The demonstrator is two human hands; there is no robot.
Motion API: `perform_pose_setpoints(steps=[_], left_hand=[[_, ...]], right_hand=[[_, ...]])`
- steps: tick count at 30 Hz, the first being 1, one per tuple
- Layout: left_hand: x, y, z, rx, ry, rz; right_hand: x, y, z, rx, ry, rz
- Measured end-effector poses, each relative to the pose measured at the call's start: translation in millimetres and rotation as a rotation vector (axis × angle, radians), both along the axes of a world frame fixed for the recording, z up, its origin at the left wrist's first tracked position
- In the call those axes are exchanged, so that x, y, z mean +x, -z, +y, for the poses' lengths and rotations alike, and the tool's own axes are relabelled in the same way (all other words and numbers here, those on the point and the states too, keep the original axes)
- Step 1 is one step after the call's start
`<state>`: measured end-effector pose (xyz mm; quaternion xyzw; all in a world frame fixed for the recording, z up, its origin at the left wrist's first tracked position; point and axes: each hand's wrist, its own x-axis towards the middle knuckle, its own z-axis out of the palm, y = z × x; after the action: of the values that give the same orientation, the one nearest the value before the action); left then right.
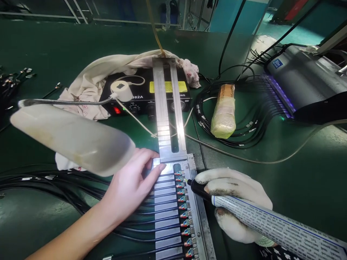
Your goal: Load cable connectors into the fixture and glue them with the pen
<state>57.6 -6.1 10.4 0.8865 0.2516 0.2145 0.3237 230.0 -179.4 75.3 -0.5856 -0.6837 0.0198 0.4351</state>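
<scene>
My bare left hand [135, 184] rests at the upper left of a metal fixture [165, 202], thumb and fingers closed about its edge. Across the fixture lie several thin black cables [165, 218] side by side. Their stripped ends show coloured wires and copper at small metal connectors [187, 223] along the right rail. My gloved right hand [238, 206] is closed around a white printed tube [271, 220] with a black nozzle. The nozzle tip points at the upper connectors; contact cannot be made out. A slotted metal plate [162, 108] extends away from the fixture's far end.
Behind stands a black control box [146, 106] with a cloth [89, 79] draped around it. A gooseneck lamp [121, 90] and a white curved cover [73, 139] are at left. Coiled cables [202, 112], a wrapped block [223, 112] and a purple-lit machine [303, 79] sit at right.
</scene>
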Motion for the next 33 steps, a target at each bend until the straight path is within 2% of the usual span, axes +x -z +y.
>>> perform_pose_setpoints(steps=[14,33], left_hand=[[0.7,-1.4,0.8,0.030,0.017,-0.026],[1.8,-3.3,1.3,0.065,0.019,-0.032]], right_hand=[[-0.1,5.0,-6.0,0.006,-0.019,0.026],[1.8,0.3,-2.4,-0.004,0.015,-0.015]])
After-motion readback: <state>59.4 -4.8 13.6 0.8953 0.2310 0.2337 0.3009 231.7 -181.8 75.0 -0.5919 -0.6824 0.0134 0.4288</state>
